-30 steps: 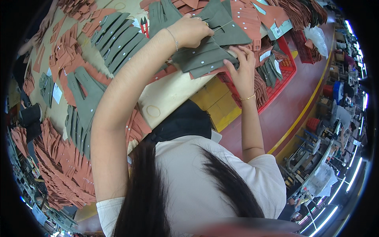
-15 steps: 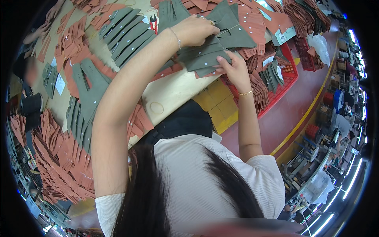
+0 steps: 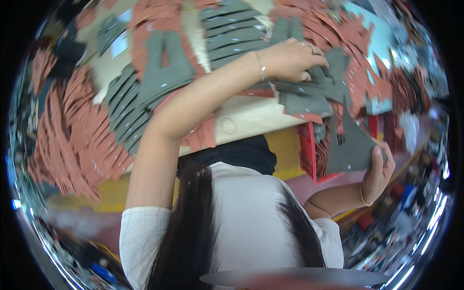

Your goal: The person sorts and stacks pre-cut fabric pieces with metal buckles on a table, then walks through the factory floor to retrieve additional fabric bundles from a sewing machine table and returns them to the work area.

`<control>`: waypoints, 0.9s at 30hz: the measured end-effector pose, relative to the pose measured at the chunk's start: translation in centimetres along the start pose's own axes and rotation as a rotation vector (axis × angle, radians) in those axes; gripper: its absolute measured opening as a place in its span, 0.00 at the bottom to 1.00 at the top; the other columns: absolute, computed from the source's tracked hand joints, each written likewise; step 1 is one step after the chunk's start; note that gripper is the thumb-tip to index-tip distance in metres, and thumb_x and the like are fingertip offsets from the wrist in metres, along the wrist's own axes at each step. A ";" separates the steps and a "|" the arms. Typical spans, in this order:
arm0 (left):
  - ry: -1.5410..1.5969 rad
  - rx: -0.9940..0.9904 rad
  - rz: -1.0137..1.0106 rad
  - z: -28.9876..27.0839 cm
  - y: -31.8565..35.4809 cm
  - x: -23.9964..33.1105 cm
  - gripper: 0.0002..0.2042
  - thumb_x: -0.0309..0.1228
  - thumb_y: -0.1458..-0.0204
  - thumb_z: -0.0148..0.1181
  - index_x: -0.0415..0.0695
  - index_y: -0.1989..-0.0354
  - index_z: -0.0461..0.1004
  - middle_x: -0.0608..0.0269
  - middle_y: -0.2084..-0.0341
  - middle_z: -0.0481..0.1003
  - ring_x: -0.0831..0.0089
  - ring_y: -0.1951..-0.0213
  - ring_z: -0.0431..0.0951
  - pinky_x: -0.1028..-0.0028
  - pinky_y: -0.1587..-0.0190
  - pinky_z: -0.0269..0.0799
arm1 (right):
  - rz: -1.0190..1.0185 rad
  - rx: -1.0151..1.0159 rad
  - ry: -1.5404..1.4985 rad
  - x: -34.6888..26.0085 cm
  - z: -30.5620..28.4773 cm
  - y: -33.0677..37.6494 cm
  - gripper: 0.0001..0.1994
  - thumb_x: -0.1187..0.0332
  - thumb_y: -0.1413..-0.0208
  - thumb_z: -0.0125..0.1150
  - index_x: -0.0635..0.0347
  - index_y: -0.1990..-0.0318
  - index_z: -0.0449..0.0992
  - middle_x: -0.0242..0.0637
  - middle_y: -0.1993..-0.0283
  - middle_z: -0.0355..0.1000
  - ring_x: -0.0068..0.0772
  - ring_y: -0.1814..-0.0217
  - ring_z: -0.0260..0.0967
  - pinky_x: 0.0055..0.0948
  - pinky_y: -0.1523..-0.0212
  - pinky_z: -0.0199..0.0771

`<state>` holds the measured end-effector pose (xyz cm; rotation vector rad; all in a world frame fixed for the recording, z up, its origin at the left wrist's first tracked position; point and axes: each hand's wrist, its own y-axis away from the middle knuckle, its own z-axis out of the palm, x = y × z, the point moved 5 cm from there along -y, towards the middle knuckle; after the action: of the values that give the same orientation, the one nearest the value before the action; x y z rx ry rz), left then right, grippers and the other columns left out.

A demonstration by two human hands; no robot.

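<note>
My left hand (image 3: 292,60) reaches far forward and presses down on a loose stack of grey cut fabric pieces (image 3: 314,94) at the table's right part. My right hand (image 3: 379,171) is pulled back off the table and grips one grey cut piece (image 3: 353,145) with a long pointed tip, held up above the red crate (image 3: 309,150). A bracelet shows on each wrist, and a ring on the left hand.
The table (image 3: 246,121) is covered with fanned rows of grey pieces (image 3: 159,72) and rust-brown pieces (image 3: 72,140). More brown pieces (image 3: 357,38) lie at the far right. A red floor with a yellow stripe (image 3: 411,159) and cluttered shelving lie to the right.
My right hand has drawn back from the stack toward me, taking one grey piece with it. My left hand stays on the stack. The view has shifted left.
</note>
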<state>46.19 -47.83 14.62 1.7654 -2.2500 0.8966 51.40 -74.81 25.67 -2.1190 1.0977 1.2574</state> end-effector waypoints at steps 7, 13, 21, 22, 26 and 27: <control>-0.209 0.449 -0.879 -13.6 26.0 -3.8 0.19 0.33 0.51 0.62 0.39 0.51 0.75 0.52 0.60 0.75 0.60 0.59 0.75 0.66 0.55 0.71 | -0.122 -0.473 -0.601 -4.6 16.3 -5.3 0.14 0.71 0.39 0.54 0.72 0.49 0.71 0.42 0.55 0.74 0.27 0.58 0.73 0.25 0.59 0.77; -0.147 0.373 -1.323 -11.4 34.5 -2.4 0.18 0.33 0.55 0.67 0.34 0.58 0.76 0.48 0.66 0.72 0.50 0.61 0.72 0.60 0.55 0.68 | 0.147 -0.819 -1.065 -4.6 36.3 -4.8 0.21 0.76 0.37 0.49 0.66 0.37 0.57 0.49 0.50 0.73 0.41 0.55 0.77 0.33 0.56 0.83; -0.043 0.649 -1.306 -10.6 34.6 -1.9 0.15 0.24 0.55 0.64 0.35 0.58 0.73 0.55 0.68 0.74 0.64 0.65 0.76 0.68 0.62 0.71 | 0.273 -0.820 -0.654 1.4 41.5 -3.8 0.23 0.75 0.35 0.46 0.66 0.34 0.54 0.48 0.55 0.72 0.36 0.62 0.79 0.27 0.63 0.82; 0.150 0.675 -1.383 -10.6 35.0 -2.3 0.15 0.22 0.55 0.64 0.35 0.57 0.73 0.58 0.69 0.75 0.68 0.67 0.77 0.70 0.65 0.71 | 0.272 -0.832 -0.648 1.6 41.4 -3.8 0.23 0.75 0.35 0.46 0.66 0.34 0.54 0.47 0.56 0.72 0.35 0.62 0.79 0.26 0.63 0.82; 0.812 0.815 -1.483 -10.6 35.2 -2.9 0.15 0.35 0.40 0.54 0.35 0.53 0.69 0.61 0.70 0.76 0.72 0.77 0.78 0.78 0.81 0.69 | 0.291 -0.897 -0.615 1.7 41.5 -3.8 0.23 0.75 0.35 0.44 0.66 0.33 0.54 0.45 0.58 0.72 0.32 0.64 0.78 0.24 0.65 0.82; 0.902 0.854 -1.481 -10.5 35.1 -2.8 0.19 0.42 0.37 0.48 0.35 0.52 0.69 0.60 0.70 0.76 0.71 0.80 0.78 0.81 0.84 0.69 | 0.299 -0.896 -0.620 1.7 41.6 -3.8 0.23 0.75 0.35 0.44 0.66 0.33 0.54 0.45 0.58 0.72 0.32 0.64 0.78 0.24 0.65 0.82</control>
<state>12.13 -35.29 9.18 1.9021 0.2147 1.6488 33.21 -44.15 3.76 -1.8338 0.6195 2.6924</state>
